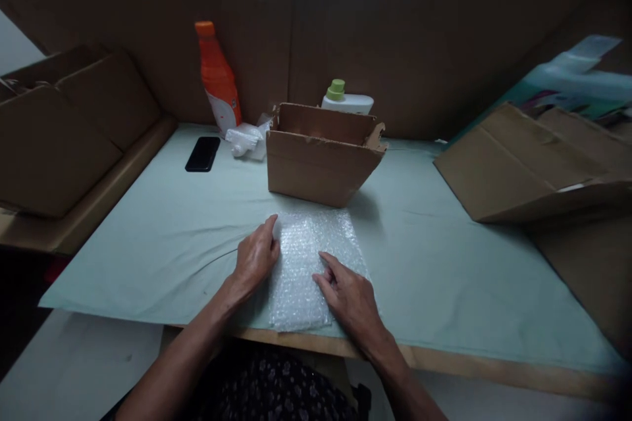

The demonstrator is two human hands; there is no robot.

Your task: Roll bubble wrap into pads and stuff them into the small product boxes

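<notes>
A folded sheet of bubble wrap point(299, 276) lies flat at the front of the table, its lower end near the table edge. My left hand point(257, 253) is closed at the sheet's left edge, thumb towards the wrap and the other fingers partly hidden. Over the right part of the wrap rests my right hand point(348, 293), with thumb and index finger apart and the rest curled beneath. Just beyond the sheet stands an open cardboard box point(316, 168), its top facing up.
Behind the box is a white bottle with a green cap point(348, 102). An orange bottle point(217, 82), crumpled clear plastic point(247, 140) and a black phone point(202, 154) are back left. Cardboard boxes flank both sides, the right one point(498, 164) beside a teal container point(567, 82). Green cloth point(434, 263) covers the table.
</notes>
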